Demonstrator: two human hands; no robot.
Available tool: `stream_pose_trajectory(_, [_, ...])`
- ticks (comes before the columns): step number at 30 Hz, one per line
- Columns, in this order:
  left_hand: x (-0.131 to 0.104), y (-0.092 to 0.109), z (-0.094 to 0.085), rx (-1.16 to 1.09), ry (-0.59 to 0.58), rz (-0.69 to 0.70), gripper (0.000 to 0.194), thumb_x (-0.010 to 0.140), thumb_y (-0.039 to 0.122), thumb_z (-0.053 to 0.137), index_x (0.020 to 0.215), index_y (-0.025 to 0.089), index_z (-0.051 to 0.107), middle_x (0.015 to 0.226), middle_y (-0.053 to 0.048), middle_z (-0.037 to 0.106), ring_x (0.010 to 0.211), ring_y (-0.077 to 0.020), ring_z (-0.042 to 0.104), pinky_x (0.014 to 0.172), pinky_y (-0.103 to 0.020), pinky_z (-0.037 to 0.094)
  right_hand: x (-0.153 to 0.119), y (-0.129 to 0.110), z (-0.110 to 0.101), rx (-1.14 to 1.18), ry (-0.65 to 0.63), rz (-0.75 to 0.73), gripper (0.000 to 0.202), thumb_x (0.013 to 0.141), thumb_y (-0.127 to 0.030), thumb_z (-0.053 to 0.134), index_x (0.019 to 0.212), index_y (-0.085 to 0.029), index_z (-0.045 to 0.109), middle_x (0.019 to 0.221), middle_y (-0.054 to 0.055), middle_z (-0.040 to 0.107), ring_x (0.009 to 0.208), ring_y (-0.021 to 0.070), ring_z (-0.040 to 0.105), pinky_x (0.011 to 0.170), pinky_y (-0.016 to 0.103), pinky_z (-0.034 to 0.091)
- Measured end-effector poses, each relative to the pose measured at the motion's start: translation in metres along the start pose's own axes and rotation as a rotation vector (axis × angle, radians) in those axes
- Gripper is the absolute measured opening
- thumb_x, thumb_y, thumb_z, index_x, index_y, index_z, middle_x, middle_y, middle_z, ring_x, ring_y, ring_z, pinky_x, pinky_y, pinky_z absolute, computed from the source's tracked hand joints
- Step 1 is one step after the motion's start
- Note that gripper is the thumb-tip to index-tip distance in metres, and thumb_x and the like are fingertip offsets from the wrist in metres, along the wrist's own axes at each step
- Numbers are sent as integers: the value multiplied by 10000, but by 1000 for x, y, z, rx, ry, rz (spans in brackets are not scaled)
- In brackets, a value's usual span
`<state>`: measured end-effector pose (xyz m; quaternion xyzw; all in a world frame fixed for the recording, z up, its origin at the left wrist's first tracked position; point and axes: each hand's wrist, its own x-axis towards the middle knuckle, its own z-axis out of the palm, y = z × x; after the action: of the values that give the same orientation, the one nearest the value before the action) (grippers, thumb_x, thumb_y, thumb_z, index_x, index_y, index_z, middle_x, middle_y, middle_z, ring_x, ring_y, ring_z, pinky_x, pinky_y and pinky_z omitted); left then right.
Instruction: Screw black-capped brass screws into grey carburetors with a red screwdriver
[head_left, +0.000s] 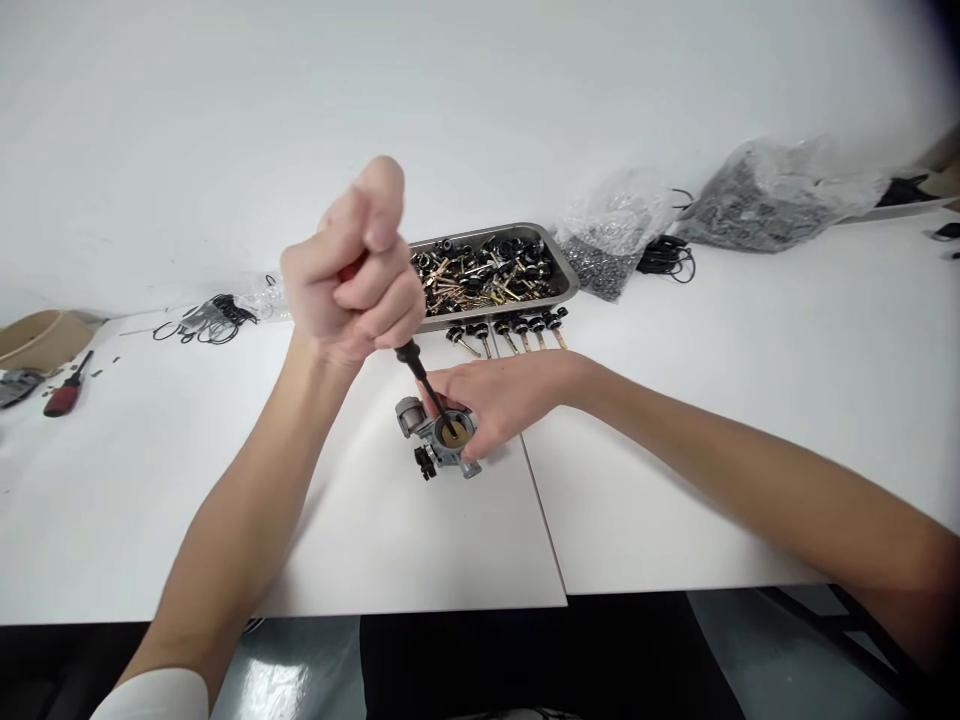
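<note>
Carburetor (448, 456) rests on the worktop (375, 540) below the left hand (356, 265) — clamped round a screwdriver (417, 367) angled into the carburetor's bore (462, 435) — while the right hand (510, 395) grips the carburetor's side, presumably to steady it.

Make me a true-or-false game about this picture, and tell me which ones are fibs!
1. The left hand grips a screwdriver. True.
2. The right hand holds a grey metal part. True.
3. The screwdriver points away from the metal part. False: it points down into its round opening.
4. A metal tray holds lots of small parts. True.
5. The left side is bare. False: a red-handled screwdriver lies on the white table there.
</note>
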<state>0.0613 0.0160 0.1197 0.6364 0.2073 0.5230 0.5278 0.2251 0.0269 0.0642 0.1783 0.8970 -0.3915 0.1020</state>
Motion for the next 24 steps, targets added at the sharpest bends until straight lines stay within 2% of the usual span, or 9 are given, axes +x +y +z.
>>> stream_pose_trajectory(2, [0,4,6,89,-31,-37,211,935,268,534,736,209,497,427,91,229,270,-68,285,309,-187,329,0,0,0,15,2,-12,457,683,-316,736,981,-208,407,873,-26,540,733,121,472,601,253,342])
stream_pose_trajectory(5, [-6,16,30,244,127,-28,69,856,191,652,835,187,587,506,49,404,366,-96,444,382,-232,405,0,0,0,6,6,-4,444,689,-317,727,980,-209,409,887,-25,536,715,117,463,582,254,339])
stream_pose_trajectory(8, [-15,24,55,283,339,17,121,860,236,654,777,202,572,492,46,372,337,-75,347,347,-236,305,0,2,1,-5,18,-2,458,682,-323,731,991,-202,415,898,-14,527,735,122,458,585,254,336])
stream_pose_trajectory(11, [-19,25,66,256,392,17,166,883,175,586,733,212,527,456,68,249,319,-55,178,321,-231,158,0,2,1,9,21,-15,452,671,-303,735,979,-200,421,901,-15,529,747,123,467,591,252,340])
stream_pose_trajectory(14, [-16,26,63,177,317,-44,201,898,120,530,722,212,501,444,77,170,312,-46,119,324,-206,108,-1,-1,0,-18,13,12,453,686,-334,729,983,-202,413,900,-18,537,729,121,467,577,255,341])
stream_pose_trajectory(18, [-12,29,43,31,76,-97,169,901,134,520,749,210,527,452,75,159,311,-40,126,331,-174,145,-2,-3,0,-44,19,11,461,696,-324,723,1005,-198,405,908,-14,531,765,127,475,614,252,353])
stream_pose_trajectory(21, [-11,22,25,-77,-84,-103,140,883,123,514,780,212,546,462,74,160,326,-45,124,330,-176,179,-1,-3,0,-21,13,-3,468,693,-313,732,1016,-195,415,896,-15,516,758,121,459,630,250,349])
stream_pose_trajectory(22, [-11,18,19,-97,-85,-116,129,880,129,527,787,217,546,466,75,156,326,-49,133,329,-179,189,-1,-3,0,-22,11,2,469,691,-318,735,1014,-194,417,890,-15,510,750,120,450,630,250,346])
stream_pose_trajectory(24, [-10,9,9,-117,10,-131,123,891,160,546,789,228,535,470,79,125,322,-60,134,319,-183,181,0,-2,0,-20,5,14,463,690,-323,735,1000,-194,416,879,-15,505,739,120,435,629,253,341])
